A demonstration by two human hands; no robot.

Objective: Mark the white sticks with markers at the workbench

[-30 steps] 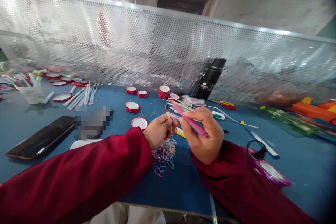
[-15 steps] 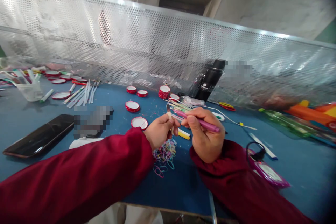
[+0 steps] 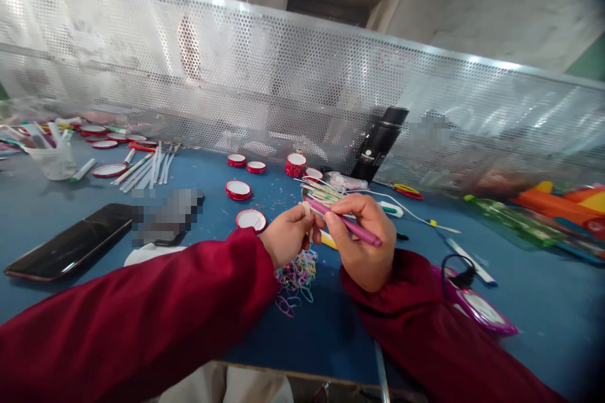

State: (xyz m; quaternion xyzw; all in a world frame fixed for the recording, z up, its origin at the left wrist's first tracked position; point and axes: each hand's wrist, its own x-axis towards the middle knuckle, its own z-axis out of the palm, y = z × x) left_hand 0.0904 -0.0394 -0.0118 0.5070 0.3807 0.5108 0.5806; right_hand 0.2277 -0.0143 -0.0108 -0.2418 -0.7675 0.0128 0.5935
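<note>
A purple marker pen (image 3: 357, 229) is gripped between the thumb and fingers of my right hand (image 3: 371, 258), its front end pointing left. My left hand (image 3: 286, 240) pinches a small pale strip-like piece (image 3: 307, 207) with a dark upper end; its exact kind is unclear. The pen's front end lies right at this piece, and whether they touch I cannot tell. Beneath my hands spreads a pile of small coloured rubber bands (image 3: 299, 274). A yellow marker (image 3: 328, 239) rests partly hidden behind my fingers.
Round red-rimmed lids (image 3: 237, 189) stand beyond my hands. A black bottle (image 3: 379, 145) leans by the perforated metal screen (image 3: 227, 69). At left are a phone (image 3: 70, 240) and a cup of markers (image 3: 51, 160); at right, a purple packet (image 3: 489, 313) and green plastic bottle (image 3: 515, 221).
My right hand has shifted slightly left with the purple marker, bringing its front end onto or close beside the pale piece. My left hand stays nearly in place.
</note>
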